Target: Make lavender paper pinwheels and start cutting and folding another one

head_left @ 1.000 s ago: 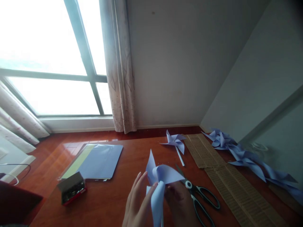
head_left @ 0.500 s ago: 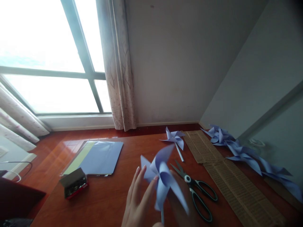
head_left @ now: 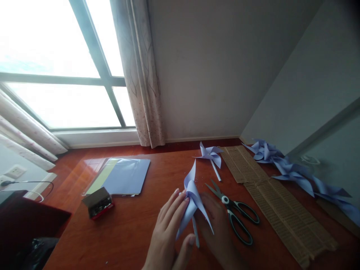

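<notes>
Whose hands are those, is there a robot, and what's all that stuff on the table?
There's no robot here! These are a person's own bare hands, seen by a camera worn on their head, looking forward and down. The left hand rests its fingers on the front of a pale blue paper pinwheel with a stick. The right hand is behind it, partly hidden, so I can't see its grip.

On the reddish-brown table lie scissors with their blades apart, another pinwheel on a stick, a brown cardboard strip, flat blue and yellow-green sheets, and a small open box; its contents are too small to name. More pinwheels are bunched past the cardboard, on the right.
</notes>
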Demonstrator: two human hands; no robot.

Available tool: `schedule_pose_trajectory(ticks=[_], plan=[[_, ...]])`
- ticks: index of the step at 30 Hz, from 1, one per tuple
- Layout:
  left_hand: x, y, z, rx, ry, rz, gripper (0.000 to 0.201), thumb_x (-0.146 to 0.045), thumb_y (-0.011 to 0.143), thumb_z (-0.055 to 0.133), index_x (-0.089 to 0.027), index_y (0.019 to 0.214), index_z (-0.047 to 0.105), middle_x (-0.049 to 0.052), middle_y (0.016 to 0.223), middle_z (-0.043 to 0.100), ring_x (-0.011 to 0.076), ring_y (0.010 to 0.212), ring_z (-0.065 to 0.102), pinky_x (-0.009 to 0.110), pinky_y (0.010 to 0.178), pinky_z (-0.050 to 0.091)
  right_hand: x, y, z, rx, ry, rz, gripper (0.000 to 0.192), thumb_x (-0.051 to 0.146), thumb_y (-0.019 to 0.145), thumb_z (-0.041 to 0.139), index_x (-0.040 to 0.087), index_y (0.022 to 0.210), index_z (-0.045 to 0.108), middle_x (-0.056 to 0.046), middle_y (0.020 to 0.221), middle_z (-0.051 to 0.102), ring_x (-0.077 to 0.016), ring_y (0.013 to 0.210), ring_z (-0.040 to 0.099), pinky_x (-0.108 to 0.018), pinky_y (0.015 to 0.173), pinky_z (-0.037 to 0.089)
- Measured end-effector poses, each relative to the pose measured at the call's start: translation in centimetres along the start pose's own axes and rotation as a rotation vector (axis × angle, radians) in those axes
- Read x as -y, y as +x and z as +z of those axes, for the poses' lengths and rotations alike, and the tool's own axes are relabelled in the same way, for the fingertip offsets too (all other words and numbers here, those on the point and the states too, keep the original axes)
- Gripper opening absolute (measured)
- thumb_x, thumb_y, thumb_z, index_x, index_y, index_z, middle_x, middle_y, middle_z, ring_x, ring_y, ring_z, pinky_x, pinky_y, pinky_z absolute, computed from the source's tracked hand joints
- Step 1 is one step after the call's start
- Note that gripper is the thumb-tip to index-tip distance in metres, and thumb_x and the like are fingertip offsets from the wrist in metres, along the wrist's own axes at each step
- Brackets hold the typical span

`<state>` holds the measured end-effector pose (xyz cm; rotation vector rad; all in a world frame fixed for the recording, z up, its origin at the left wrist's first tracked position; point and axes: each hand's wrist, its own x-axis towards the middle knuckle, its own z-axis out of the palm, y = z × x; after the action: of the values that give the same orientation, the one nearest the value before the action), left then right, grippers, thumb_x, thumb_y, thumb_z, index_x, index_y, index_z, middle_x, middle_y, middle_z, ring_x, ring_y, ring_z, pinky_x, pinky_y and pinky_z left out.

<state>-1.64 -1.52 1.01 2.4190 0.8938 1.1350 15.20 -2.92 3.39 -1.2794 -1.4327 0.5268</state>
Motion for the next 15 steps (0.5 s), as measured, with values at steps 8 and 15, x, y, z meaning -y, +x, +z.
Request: schedule_pose_trajectory(ticks=[8,15], plan=[[-0.47,0.03,-0.38,0.027,-0.12,-0.051,0.064,-0.026,0.094,0.057,-0.021,0.155,0.039,0.013,0.159,0.045,0.0311,0.15,0.039,0.047,0.12,0.041,-0.24,-0.33,-0.18,0.014,-0.032,-0.048,0.011,0.022,0.091,0.058,0.023,0.09,0.07,-0.004,0.078,0.069,-0.0215,0.071,0.066,-0.031,0.065,0.053],[-0.81,0.75,-0.67,-0.045,-0.167,-0.088,0.06,-0.021,0.089,0.063,-0.022,0.147,0.047,0.013,0.147,0.059,0.029,0.137,0.056,0.043,0.112,0.049,-0.54,-0.56,-0.06,0.027,-0.04,-0.038,0.019,0.008,0.08,0.058,0.022,0.089,0.067,-0.004,0.081,0.068,-0.0213,0.073,0.066,-0.03,0.065,0.052]])
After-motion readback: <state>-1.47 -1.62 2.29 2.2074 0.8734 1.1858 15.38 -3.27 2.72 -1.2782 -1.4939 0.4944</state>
